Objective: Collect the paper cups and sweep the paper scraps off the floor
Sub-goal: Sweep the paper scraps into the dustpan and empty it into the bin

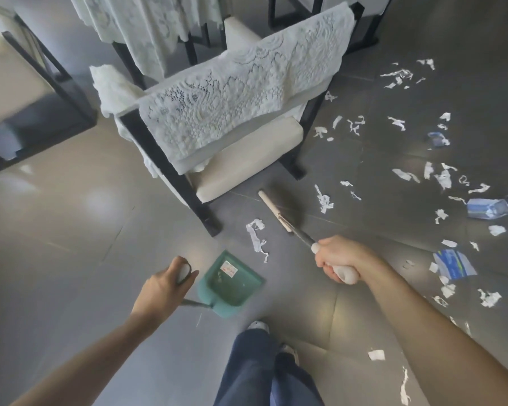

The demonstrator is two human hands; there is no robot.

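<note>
Standing nearest are the person's legs in dark trousers (261,373), one shoe tip (257,326) showing on the grey tiled floor (71,244). Just beyond, the left hand (166,284) has its fingers curled round the white grip of a green dustpan (230,284), whose open mouth faces far and right, its far lip near a long paper scrap (257,237). To the right, the right hand (339,260) is clenched round the white handle end of a broom (288,219); the broom's head reaches almost to the near edge of a cream chair (247,171) with black legs and a lace cover (241,101). Left of the dustpan the floor lies bare out to another chair (27,92). On the right, paper scraps (443,178) are scattered widely, with flattened blue-and-white paper cups (489,208) among them, well apart from the dustpan. Farther off, more scraps (399,76) lie near black furniture legs (364,33).
</note>
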